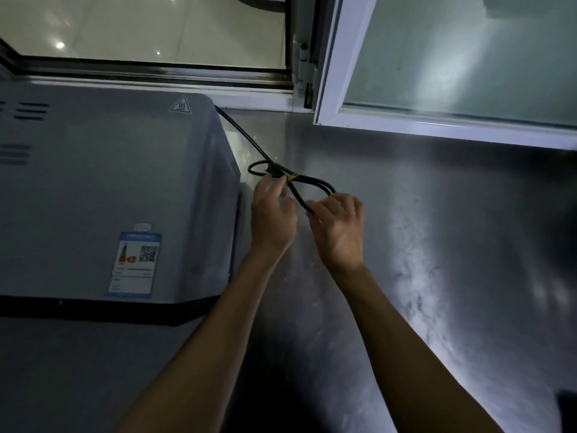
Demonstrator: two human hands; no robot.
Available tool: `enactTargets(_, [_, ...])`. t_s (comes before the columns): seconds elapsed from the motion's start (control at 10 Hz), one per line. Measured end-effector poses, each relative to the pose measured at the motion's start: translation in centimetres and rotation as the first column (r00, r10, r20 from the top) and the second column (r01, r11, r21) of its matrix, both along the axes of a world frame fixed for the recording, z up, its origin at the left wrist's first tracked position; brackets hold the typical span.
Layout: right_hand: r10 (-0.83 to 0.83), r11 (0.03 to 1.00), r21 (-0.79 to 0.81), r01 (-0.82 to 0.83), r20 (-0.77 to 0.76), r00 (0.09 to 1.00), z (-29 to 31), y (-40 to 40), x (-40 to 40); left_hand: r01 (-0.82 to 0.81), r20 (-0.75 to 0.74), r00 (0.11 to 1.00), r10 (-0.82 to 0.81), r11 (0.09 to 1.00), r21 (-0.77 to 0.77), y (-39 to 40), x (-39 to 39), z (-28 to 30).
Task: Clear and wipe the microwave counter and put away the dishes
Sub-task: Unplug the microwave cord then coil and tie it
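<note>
Steel counter (pixel 406 214) below open window (pixel 437 73)

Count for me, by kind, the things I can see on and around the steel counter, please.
Microwave: 1
Black power cord, bundled with a yellow tie: 1
Open window pane: 1
Hands, left hand and right hand: 2
Total: 5

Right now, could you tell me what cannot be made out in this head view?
- Cord's plug: hidden near left hand.
- Cord loop's end: covered by right hand.
- Label text on microwave: too small, blurred.
- Dark object: cut by right edge.
</note>
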State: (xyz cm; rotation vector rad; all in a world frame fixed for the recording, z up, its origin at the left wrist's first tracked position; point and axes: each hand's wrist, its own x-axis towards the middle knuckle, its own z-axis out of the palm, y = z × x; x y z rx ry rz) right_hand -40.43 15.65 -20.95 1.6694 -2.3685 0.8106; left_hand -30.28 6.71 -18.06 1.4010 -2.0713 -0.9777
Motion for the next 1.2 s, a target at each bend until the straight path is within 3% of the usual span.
enactTargets(0.4, [0.15, 0.988, 0.043, -0.147, -0.08, 0.985, -4.8, -1.0, -0.2, 0.036, 0.242, 0.97, -0.017, 0.996, -0.076, -1.1, 0.9, -3.5])
enactTargets(0.9, [0.26, 0.959, 0.12, -0.256, -0.025, 0.965, -5.0, -1.3, -0.3, -0.003, 0.185, 0.983, 0.003, 1.0, -0.003, -1.7, 0.7, -3.7])
enactTargets(1.2, [0.085, 0.974, 0.204, -0.096, 0.059, 0.995, -2.8, 0.0, -0.7, 0.043, 0.185, 0.982, -0.034, 0.998, -0.049, -0.8, 1.7, -2.4])
